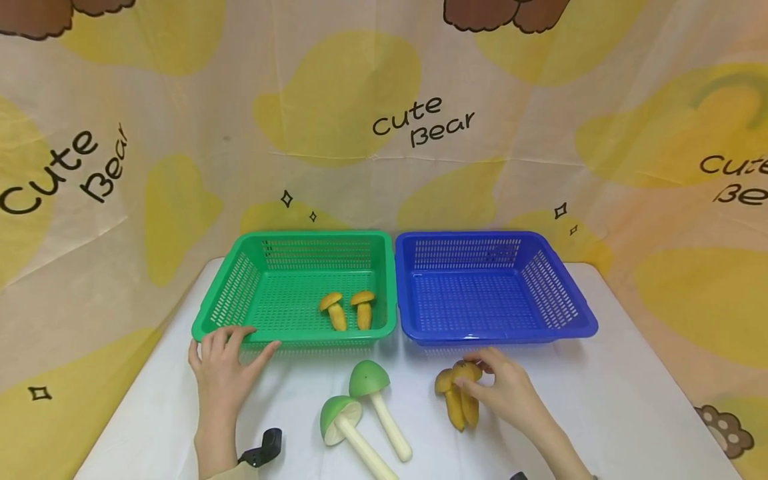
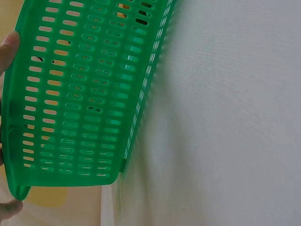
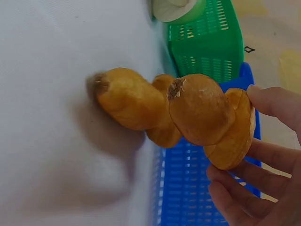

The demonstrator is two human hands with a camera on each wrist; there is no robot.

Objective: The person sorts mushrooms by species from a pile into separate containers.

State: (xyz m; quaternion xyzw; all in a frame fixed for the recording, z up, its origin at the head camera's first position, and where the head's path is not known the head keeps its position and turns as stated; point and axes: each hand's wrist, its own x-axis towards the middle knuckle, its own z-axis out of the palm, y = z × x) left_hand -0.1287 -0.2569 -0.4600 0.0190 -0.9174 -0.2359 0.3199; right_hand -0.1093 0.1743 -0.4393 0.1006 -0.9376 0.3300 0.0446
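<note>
My right hand (image 1: 507, 387) pinches a yellow-brown toy mushroom (image 3: 200, 110) by its cap between thumb and fingers. Just left of it, a similar mushroom (image 1: 451, 403) is on the white table; in the right wrist view the two overlap. My left hand (image 1: 223, 370) rests on the front left corner of the green basket (image 1: 300, 339), fingers over the rim and thumb spread away. Only fingertips (image 2: 9, 209) of that hand show in the left wrist view, touching the rim. Inside the basket, two yellow-brown mushrooms (image 1: 364, 313) lie near the front right.
A blue basket (image 1: 498, 337) stands right beside the green one. Two green-capped mushrooms with pale stems lie on the table (image 1: 288, 393) between my hands, one cap (image 1: 369, 379) farther back than the other (image 1: 339, 413). A printed cloth (image 1: 336, 100) hangs behind the baskets.
</note>
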